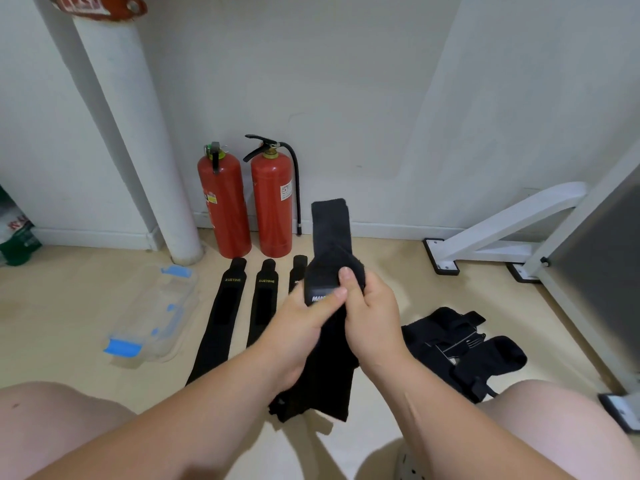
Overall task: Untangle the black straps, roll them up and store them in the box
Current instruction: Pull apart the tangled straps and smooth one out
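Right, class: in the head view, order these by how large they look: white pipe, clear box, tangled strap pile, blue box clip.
1. white pipe
2. tangled strap pile and clear box: they look about alike, and the pile lies slightly nearer the camera, so these are not ranked.
3. blue box clip
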